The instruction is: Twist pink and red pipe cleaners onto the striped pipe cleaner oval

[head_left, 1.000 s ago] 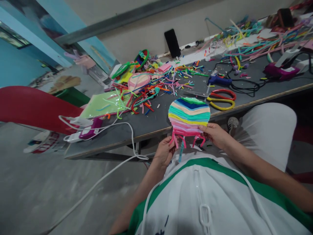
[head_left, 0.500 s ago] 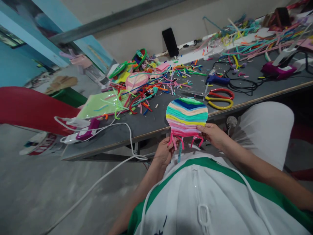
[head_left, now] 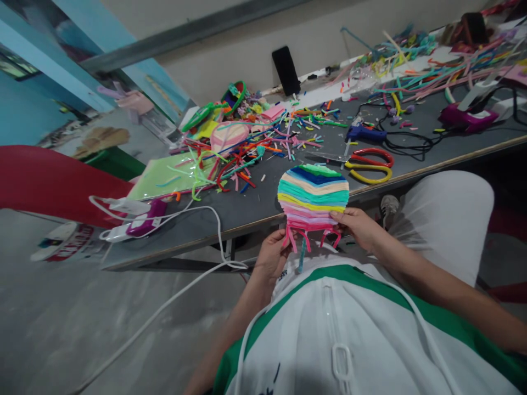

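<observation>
A round craft piece (head_left: 313,193) with rows of green, blue, cream, teal, yellow, lilac and pink hangs over the table's front edge, with loose pink strands at its bottom. My left hand (head_left: 275,251) pinches a pink strand at the lower left. My right hand (head_left: 356,224) grips the lower right rim, thumb on top. Just behind the piece lie scissors (head_left: 370,165) with one red and one yellow handle. A blue glue gun (head_left: 366,131) rests beyond the scissors.
Cut coloured stems (head_left: 242,159) are heaped on the grey table (head_left: 263,204). A black phone (head_left: 286,71) leans on the wall. At left lie a green sheet (head_left: 164,178) and a purple-white plug strip (head_left: 147,218), its white cable (head_left: 181,293) trailing down. A purple tool (head_left: 467,118) lies right.
Both hands and the round piece stay almost where they were. The whole view has shifted very slightly, and the left hand's fingers have moved a little at the pink strand.
</observation>
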A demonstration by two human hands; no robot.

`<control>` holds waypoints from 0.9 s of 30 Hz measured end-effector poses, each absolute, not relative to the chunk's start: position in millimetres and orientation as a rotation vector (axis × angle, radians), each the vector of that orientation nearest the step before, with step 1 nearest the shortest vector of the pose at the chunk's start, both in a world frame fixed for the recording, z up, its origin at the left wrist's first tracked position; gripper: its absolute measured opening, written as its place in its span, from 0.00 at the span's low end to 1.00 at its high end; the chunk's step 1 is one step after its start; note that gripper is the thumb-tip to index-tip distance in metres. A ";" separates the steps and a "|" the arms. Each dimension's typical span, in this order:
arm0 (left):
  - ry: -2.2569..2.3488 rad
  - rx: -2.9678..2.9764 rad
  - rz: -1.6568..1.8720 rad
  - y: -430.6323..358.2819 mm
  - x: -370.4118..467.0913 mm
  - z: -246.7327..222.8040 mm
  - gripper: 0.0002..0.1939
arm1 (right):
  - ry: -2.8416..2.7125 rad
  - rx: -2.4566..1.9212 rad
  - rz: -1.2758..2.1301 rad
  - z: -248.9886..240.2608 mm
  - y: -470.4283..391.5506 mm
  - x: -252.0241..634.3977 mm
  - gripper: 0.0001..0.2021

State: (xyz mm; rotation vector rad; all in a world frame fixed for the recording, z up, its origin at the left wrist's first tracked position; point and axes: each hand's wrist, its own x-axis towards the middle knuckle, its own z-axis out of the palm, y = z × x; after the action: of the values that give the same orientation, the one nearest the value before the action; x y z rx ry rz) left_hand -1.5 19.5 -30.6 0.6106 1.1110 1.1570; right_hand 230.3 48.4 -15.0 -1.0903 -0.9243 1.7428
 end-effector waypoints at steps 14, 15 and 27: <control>1.386 1.097 1.212 38.3 -1.1 -12.2 0.13 | -0.891 -1.047 1.779 -17.0 51.6 230.2 0.15; 1.404 1.107 1.196 39.0 0.0 -12.1 0.13 | -0.885 -1.048 1.779 -17.4 51.9 230.2 0.16; 1.421 1.130 1.115 31.1 -0.3 -5.6 0.12 | -0.909 -1.055 1.792 -21.4 51.4 233.5 0.18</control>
State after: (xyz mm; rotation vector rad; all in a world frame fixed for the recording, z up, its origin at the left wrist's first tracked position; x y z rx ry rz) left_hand -0.3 31.1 -5.6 1.1295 1.4209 1.1155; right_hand 233.5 51.4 -21.4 -1.0550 -0.9091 1.7917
